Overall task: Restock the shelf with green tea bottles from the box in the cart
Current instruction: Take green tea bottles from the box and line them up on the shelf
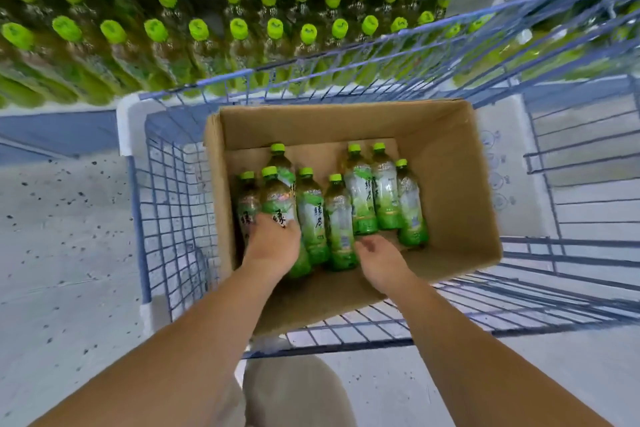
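Left hand (273, 241): wrapped round a clear plastic, green-capped tea bottle (278, 199). Right hand (381, 258): at neighbouring bottles' bases, grip indiscernible. Brown cardboard box (450, 184), in blue wire cart (173, 218): holds the bottles. White shelf (55, 107): beyond, stocked. Risk: lifting may tumble the loosely packed neighbours.

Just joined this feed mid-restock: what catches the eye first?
The open cardboard box in the blue wire cart, where the left hand grips a green-capped bottle and the right hand reaches at the bases of other bottles. Beyond the cart, the shelf is packed with rows of lime-green caps.
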Motion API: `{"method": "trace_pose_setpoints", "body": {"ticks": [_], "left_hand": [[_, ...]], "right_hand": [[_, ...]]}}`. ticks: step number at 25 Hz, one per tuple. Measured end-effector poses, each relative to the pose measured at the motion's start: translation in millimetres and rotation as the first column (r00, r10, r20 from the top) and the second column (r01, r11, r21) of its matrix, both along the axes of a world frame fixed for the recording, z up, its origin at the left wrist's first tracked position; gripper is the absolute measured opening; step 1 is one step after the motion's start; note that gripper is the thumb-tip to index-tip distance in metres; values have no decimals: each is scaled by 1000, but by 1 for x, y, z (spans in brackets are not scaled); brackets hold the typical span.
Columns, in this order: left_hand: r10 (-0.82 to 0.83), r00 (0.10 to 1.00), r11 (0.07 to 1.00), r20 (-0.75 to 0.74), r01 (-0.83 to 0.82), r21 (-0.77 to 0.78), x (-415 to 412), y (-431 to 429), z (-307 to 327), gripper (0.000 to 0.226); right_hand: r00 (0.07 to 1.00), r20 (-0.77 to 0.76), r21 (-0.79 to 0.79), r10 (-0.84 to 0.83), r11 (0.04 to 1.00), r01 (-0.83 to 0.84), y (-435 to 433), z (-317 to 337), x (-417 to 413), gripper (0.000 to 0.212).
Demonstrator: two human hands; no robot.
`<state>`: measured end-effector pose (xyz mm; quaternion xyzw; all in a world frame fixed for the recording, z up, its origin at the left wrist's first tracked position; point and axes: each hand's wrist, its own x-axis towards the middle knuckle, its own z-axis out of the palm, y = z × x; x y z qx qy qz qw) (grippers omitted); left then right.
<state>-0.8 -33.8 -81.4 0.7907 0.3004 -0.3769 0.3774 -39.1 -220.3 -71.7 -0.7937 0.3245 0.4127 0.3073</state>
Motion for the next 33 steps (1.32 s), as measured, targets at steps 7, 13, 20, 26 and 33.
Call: {"method": "trace_pose_setpoints", "body": {"ticks": [7,13,20,26,33], "left_hand": [[43,998,998,37,-45,51,-11,-5,-61,46],[127,990,991,68,-130,44,-15,-16,-69,41],[40,997,999,60,-42,31,-13,-14,-70,60],[42,999,998,-34,-40,46,-17,-10,-49,69],[-64,994,982,92,79,-170,-4,9,8,79]], "right_hand": [[993,-106,-38,57,997,-61,-5,-75,18,45],[985,-152,-134,75,986,-95,5,-104,22,24],[996,-88,-255,-8,967,-15,22,-106,27,39],[982,18,-100,-188,977,189,10,-77,26,64],[810,240,100,-535,844,528,24,-9,3,82]]}}
